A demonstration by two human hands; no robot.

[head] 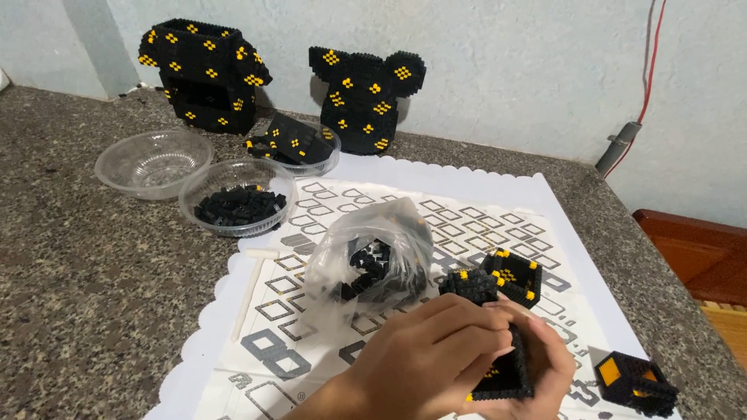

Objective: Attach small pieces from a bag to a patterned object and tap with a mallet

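Head view of a brick-building bench. Both hands meet low in the frame around a hollow black-and-yellow block section (498, 377): the left hand (424, 362) lies across the front with its fingers curled over the top edge, and the right hand (545, 365) cups the piece from behind and below, so the section is clasped between the two. A second open-topped block box (510, 274) sits on the sheet just beyond the fingertips (whether it touches the held piece cannot be told).

To seat small bricks well here, the judgement is that the cupping hand should brace the thin walls from underneath while the other presses straight down, studs aligned, since a slanted push would likely split the walls.

A crumpled clear bag of black bricks (372, 264) lies near the left hand. A printed instruction sheet (327, 327) covers a scalloped white mat on the speckled stone counter (85, 272). A small finished cube (634, 381) rests at the right edge. Further back stand a bowl of loose black bricks (237, 204), an empty clear bowl (153, 162), and two large assembled black-and-yellow sections (206, 74) against the wall.
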